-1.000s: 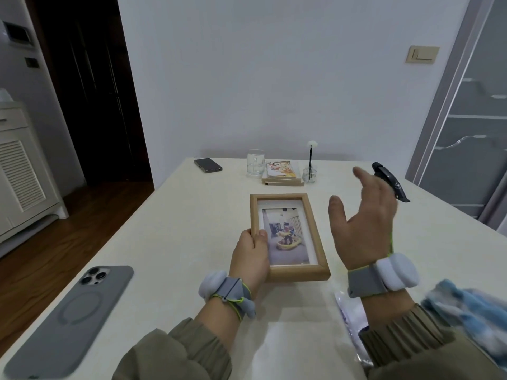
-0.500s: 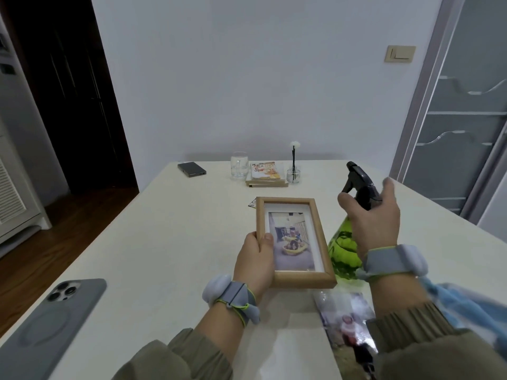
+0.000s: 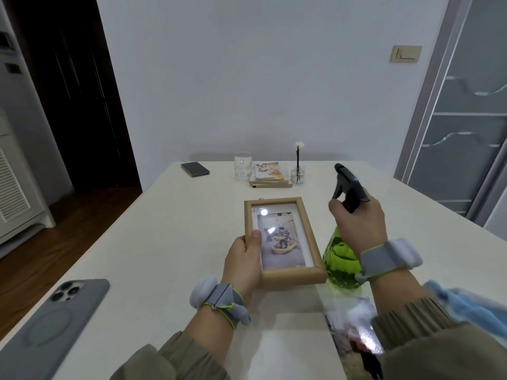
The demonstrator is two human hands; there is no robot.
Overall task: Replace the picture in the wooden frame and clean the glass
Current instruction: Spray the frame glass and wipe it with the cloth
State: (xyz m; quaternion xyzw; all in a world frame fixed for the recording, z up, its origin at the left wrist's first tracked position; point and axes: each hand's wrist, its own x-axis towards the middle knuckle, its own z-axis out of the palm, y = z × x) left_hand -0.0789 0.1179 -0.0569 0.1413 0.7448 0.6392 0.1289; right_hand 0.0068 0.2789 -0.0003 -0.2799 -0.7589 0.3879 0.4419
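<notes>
Wooden picture frame [image 3: 293,277] tilted over the desk [image 3: 178,229], left hand [image 3: 244,259] with its grip clamped on the left rail, thumb on the glass. Right hand [image 3: 356,223] wraps its grip round a green spray bottle [image 3: 338,259] at the neck. The frame looks light and rigid, its glass breakable; hold the wood.

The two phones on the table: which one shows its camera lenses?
The near phone at the left corner, in a grey case. The far phone is dark and lies near the drinking glass.
</notes>
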